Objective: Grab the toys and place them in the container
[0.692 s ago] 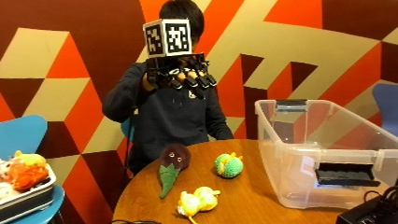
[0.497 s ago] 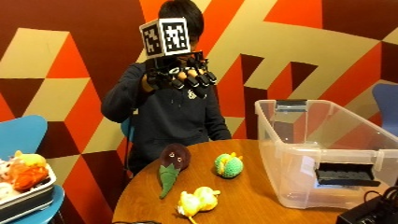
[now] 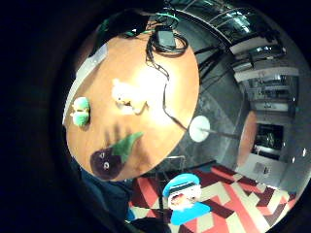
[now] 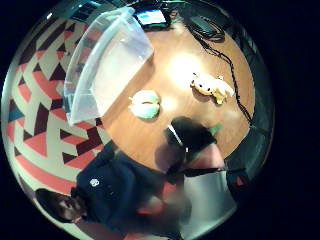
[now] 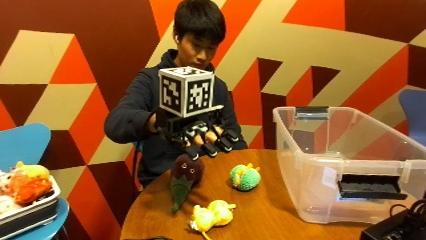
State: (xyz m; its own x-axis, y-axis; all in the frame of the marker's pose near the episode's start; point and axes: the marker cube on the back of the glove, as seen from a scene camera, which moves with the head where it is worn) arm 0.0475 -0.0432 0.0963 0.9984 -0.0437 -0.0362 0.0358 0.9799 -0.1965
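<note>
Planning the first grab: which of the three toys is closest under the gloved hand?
The dark eggplant toy, right below the gloved right hand; the green toy and yellow toy lie farther off.

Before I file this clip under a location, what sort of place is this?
Probably an office lounge or break area: a geometric mural wall, a round wooden table, and blue chairs.

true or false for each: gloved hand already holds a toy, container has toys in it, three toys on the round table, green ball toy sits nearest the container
1. The gloved right hand holds a toy. False: it hovers above the eggplant toy, gripping nothing.
2. The clear plastic container has toys in it. False: no toy shows inside.
3. Three toys lie on the round wooden table. True: the eggplant, the green ball toy and the yellow plush toy.
4. The green ball toy lies nearest the container. True.
</note>
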